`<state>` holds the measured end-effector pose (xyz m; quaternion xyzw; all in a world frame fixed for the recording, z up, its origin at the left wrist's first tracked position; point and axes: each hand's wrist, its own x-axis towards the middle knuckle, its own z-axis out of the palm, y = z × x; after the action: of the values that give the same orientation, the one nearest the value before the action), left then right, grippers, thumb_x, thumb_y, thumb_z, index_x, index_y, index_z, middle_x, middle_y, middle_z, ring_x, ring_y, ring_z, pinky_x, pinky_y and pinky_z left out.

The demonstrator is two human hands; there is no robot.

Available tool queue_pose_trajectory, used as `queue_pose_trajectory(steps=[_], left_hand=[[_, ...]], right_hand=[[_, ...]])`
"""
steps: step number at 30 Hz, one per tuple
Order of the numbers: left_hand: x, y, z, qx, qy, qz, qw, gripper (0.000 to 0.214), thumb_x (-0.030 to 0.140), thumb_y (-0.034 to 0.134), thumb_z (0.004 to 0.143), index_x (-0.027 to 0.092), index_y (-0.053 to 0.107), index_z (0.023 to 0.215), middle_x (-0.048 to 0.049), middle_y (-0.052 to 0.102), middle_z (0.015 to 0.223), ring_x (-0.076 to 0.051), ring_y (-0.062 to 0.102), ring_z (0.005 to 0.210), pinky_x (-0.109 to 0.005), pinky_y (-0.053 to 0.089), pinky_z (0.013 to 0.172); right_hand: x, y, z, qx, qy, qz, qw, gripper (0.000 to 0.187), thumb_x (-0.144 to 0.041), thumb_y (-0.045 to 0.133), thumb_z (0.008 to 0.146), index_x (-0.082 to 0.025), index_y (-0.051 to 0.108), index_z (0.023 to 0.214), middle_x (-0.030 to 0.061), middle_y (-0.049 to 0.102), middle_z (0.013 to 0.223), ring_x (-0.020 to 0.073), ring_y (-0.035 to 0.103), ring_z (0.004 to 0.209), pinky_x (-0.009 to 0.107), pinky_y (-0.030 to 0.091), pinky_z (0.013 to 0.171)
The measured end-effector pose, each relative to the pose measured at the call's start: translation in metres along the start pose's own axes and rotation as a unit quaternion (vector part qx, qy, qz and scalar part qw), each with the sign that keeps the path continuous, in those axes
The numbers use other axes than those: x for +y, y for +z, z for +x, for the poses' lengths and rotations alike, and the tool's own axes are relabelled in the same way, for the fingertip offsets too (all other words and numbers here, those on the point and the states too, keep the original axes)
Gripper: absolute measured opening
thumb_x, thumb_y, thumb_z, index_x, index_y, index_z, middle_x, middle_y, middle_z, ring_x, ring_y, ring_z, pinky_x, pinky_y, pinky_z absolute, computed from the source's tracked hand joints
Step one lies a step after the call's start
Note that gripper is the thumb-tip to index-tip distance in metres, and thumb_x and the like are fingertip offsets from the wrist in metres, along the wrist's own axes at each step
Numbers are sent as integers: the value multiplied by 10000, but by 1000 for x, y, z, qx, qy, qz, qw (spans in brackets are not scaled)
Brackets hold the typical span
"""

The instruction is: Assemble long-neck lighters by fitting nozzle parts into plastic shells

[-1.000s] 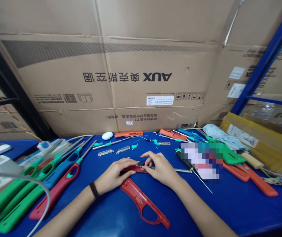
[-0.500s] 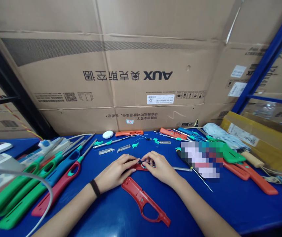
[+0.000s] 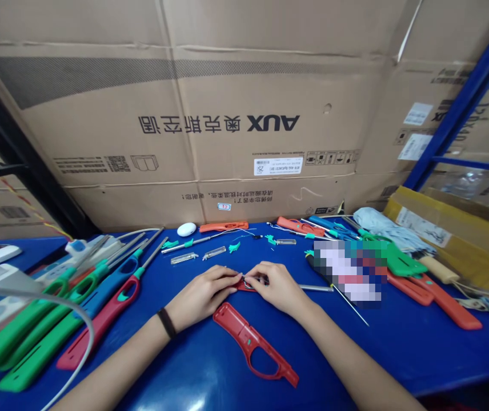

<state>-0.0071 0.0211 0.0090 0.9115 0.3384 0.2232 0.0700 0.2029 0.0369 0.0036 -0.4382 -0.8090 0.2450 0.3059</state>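
Observation:
My left hand (image 3: 212, 288) is closed on the left end of a red lighter half-shell (image 3: 244, 286), fingers on top and thumb at the near side. My right hand (image 3: 274, 285) pinches at a thin pale wire (image 3: 251, 281) inside this shell; a small dark part sits between the fingertips of both hands. From under my right hand a metal lighter tube (image 3: 315, 287) points right. Most of the shell is hidden by my fingers. The matching red half-shell (image 3: 253, 345), with its trigger loop, lies inner side up on the blue table just below my hands.
Assembled long lighters (image 3: 99, 325) lie at left beside a power strip and white cable (image 3: 85, 319). Clear fuel tanks (image 3: 214, 253), green triggers (image 3: 235, 246) and orange shells (image 3: 224, 226) lie behind. A screwdriver (image 3: 347, 299), more shells and a yellow-taped box (image 3: 424, 228) are at right.
My right fingertips have closed in slightly toward the left fingertips over the shell. The view has shifted a little; the loose half-shell and other parts keep their places.

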Motion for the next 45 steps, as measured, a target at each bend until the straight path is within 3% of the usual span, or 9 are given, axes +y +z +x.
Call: queue_pose_trajectory(steps=[5,9,15,26,33,45], left_hand=[[-2,0,0,-11,-4,-1,1000,269,206,456,928,209,604,1153,-69,618,1152,-178,570,1057,-327,496,906],[-4,-1,0,-17,5,-1,1000,263,199,454,928,205,606,1142,-70,611,1176,-177,563,1071,-329,488,920],[-6,-2,-1,-16,0,-3,1000,269,204,455,928,201,600,1155,-73,610,1181,-179,565,1077,-333,488,923],[-4,-5,-2,-15,-25,-11,1000,329,233,457,931,247,493,1258,-51,604,1175,-176,555,1077,-330,482,919],[2,-7,0,-23,-12,9,1000,256,231,400,952,262,564,1146,-34,588,1162,-170,543,1064,-315,480,901],[2,-8,1,-32,-12,30,999,274,232,388,955,292,569,1152,-27,567,1160,-168,541,1040,-310,489,875]], right_hand=[[-1,-13,-1,-36,13,51,998,167,-298,565,833,-211,689,903,19,689,804,143,615,724,241,447,656],[-4,-24,-4,-88,-9,44,995,141,-192,592,778,-207,683,885,13,674,793,136,609,737,240,451,682],[-4,-30,-6,-109,-11,11,994,209,-108,548,761,-198,655,917,14,652,802,134,595,745,262,437,717],[2,-28,-7,-108,-28,5,994,192,-166,518,856,-226,639,993,32,636,908,172,557,897,313,427,805],[-3,-27,-6,-104,-35,-11,994,177,-166,531,862,-213,653,982,39,650,912,180,560,912,320,430,820],[0,-26,-5,-94,-31,-9,995,213,-109,526,832,-207,665,961,42,657,916,169,599,873,298,450,793]])
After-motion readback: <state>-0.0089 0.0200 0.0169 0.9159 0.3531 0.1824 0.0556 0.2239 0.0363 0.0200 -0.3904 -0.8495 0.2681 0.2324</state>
